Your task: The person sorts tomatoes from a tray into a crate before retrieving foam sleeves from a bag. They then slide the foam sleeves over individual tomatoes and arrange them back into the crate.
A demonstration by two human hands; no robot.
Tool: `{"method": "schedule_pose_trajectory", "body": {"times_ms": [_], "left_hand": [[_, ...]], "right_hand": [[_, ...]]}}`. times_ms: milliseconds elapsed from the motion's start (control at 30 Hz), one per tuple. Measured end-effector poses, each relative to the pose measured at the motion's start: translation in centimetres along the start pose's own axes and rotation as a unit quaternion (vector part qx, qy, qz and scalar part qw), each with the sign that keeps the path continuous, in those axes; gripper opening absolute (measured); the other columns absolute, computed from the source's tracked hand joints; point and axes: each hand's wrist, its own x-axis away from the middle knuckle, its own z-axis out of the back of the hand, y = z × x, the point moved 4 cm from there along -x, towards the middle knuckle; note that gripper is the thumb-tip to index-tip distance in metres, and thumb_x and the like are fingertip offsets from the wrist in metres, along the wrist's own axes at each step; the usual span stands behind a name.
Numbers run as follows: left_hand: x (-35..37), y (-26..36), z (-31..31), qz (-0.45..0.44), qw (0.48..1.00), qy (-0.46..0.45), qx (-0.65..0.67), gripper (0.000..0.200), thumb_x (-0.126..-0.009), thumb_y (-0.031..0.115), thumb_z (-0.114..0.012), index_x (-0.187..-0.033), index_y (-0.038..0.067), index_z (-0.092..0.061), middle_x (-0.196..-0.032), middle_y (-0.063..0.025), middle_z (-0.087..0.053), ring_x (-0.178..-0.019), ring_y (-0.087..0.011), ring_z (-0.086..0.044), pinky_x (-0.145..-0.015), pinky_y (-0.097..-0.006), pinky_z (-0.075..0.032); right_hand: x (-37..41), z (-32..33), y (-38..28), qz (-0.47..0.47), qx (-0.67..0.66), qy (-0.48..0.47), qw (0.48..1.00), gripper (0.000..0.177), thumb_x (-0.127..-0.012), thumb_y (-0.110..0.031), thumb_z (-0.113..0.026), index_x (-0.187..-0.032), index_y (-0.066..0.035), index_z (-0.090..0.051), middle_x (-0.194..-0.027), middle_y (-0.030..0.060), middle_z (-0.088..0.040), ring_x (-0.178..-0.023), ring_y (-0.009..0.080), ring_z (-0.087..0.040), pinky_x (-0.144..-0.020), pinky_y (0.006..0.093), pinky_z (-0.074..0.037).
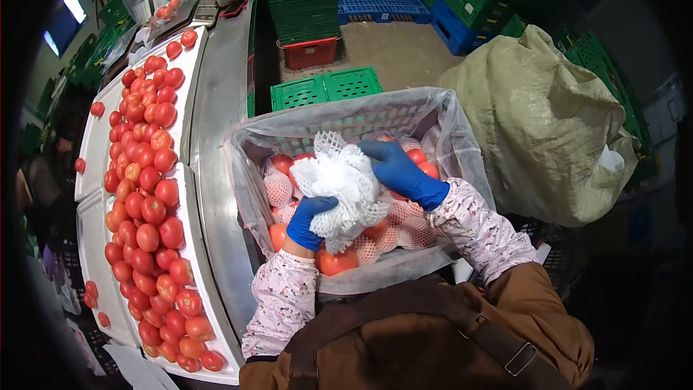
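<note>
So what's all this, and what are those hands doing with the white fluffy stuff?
Someone's blue-gloved left hand and right hand are holding a bunch of white foam nets over a lined crate. Inside the crate, some tomatoes wear nets and some show bare red skin. Beside it, on the person's left, lots of loose tomatoes lie on a white surface.

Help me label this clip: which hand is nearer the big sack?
Right. The right hand is over the crate's half toward the sack; the left hand is farther away, across the white netting.
</note>
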Motion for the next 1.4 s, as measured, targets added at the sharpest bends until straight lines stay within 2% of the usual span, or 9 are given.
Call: {"method": "schedule_pose_trajectory", "body": {"times_ms": [167, 233, 300, 433, 800, 1133, 1200, 1267, 1400], "left_hand": [[-0.6, 0.3, 1.9, -0.022, 0.995, 0.042, 0.086, 0.050, -0.071, 0.005, -0.055, -0.119, -0.005, -0.041, -0.110, -0.0178, -0.053, -0.103, -0.0294, -0.052, -0.089, -0.0380, -0.044], [-0.6, 1.7, 1.3, -0.048, 0.993, 0.040, 0.100, 0.048, -0.074, 0.011, -0.054, -0.118, -0.003, -0.043, -0.109, -0.0161, -0.054, -0.102, -0.0287, -0.052, -0.090, -0.0391, -0.041], [-0.6, 2.2, 0.6, -0.087, 0.988, 0.058, 0.113, 0.051, -0.074, 0.015, -0.054, -0.121, -0.001, -0.041, -0.110, -0.0148, -0.053, -0.101, -0.0285, -0.052, -0.092, -0.0396, -0.039], [-0.9, 2.2, 0.8, -0.099, 0.986, 0.061, 0.118, 0.052, -0.076, 0.018, -0.051, -0.123, 0.001, -0.039, -0.113, -0.0157, -0.052, -0.102, -0.0303, -0.052, -0.091, -0.0422, -0.041], [-0.5, 2.6, 0.5, -0.117, 0.989, 0.046, 0.080, 0.054, -0.075, 0.020, -0.053, -0.124, 0.002, -0.039, -0.114, -0.0152, -0.051, -0.103, -0.0299, -0.051, -0.091, -0.0415, -0.040], [-0.6, 2.5, 0.2, -0.100, 0.990, 0.059, 0.086, 0.054, -0.075, 0.019, -0.053, -0.124, 0.002, -0.039, -0.115, -0.0149, -0.051, -0.103, -0.0294, -0.051, -0.092, -0.0410, -0.040], [-0.5, 2.4, 0.1, -0.103, 0.990, 0.047, 0.083, 0.052, -0.076, 0.018, -0.052, -0.124, 0.002, -0.039, -0.114, -0.0146, -0.051, -0.103, -0.0291, -0.051, -0.092, -0.0409, -0.040], [-0.4, 2.3, 0.0, -0.105, 0.991, 0.049, 0.072, 0.052, -0.076, 0.018, -0.052, -0.124, 0.003, -0.039, -0.114, -0.0143, -0.052, -0.103, -0.0289, -0.051, -0.092, -0.0409, -0.040], [-0.8, 2.2, 0.3, -0.108, 0.990, 0.049, 0.081, 0.052, -0.077, 0.018, -0.052, -0.124, 0.002, -0.039, -0.115, -0.0148, -0.051, -0.104, -0.0292, -0.051, -0.091, -0.0409, -0.040]], "right_hand": [[1.0, 4.9, -0.2, -0.280, -0.055, -0.093, 0.954, 0.026, -0.079, -0.020, -0.056, -0.092, 0.002, -0.061, -0.085, 0.0067, -0.064, -0.075, 0.0152, -0.059, -0.069, 0.0279, -0.047], [2.5, 9.3, 4.7, -0.297, 0.348, -0.147, 0.877, 0.030, -0.077, -0.027, -0.058, -0.088, 0.001, -0.062, -0.080, 0.0115, -0.064, -0.068, 0.0200, -0.061, -0.064, 0.0314, -0.048], [6.7, 10.6, 9.7, -0.182, 0.475, -0.183, 0.841, 0.034, -0.074, -0.032, -0.059, -0.085, -0.001, -0.062, -0.078, 0.0174, -0.062, -0.069, 0.0263, -0.061, -0.063, 0.0356, -0.047], [10.4, 9.2, 13.1, -0.336, 0.538, -0.130, 0.762, 0.034, -0.073, -0.034, -0.058, -0.090, -0.005, -0.062, -0.086, 0.0169, -0.062, -0.081, 0.0318, -0.060, -0.071, 0.0387, -0.047], [9.9, 10.1, 13.8, -0.256, 0.445, -0.106, 0.852, 0.028, -0.069, -0.022, -0.065, -0.089, -0.004, -0.061, -0.080, 0.0157, -0.061, -0.073, 0.0270, -0.059, -0.068, 0.0354, -0.045], [7.2, 12.0, 6.7, -0.250, -0.176, 0.117, 0.945, 0.017, -0.082, -0.013, -0.055, -0.095, -0.003, -0.050, -0.089, 0.0056, -0.053, -0.084, 0.0154, -0.054, -0.075, 0.0266, -0.044], [5.7, 11.6, 3.8, -0.085, -0.299, 0.178, 0.934, 0.016, -0.083, -0.015, -0.054, -0.094, -0.003, -0.051, -0.090, 0.0048, -0.053, -0.086, 0.0126, -0.052, -0.077, 0.0257, -0.042], [5.5, 12.3, 7.8, -0.089, 0.145, 0.033, 0.985, 0.014, -0.084, -0.017, -0.054, -0.092, -0.005, -0.052, -0.087, 0.0010, -0.053, -0.082, 0.0093, -0.050, -0.078, 0.0254, -0.042], [3.4, 13.0, -2.3, 0.051, -0.279, 0.291, 0.914, 0.009, -0.084, -0.012, -0.053, -0.090, -0.005, -0.053, -0.081, 0.0008, -0.053, -0.075, 0.0090, -0.050, -0.070, 0.0234, -0.042]]}}
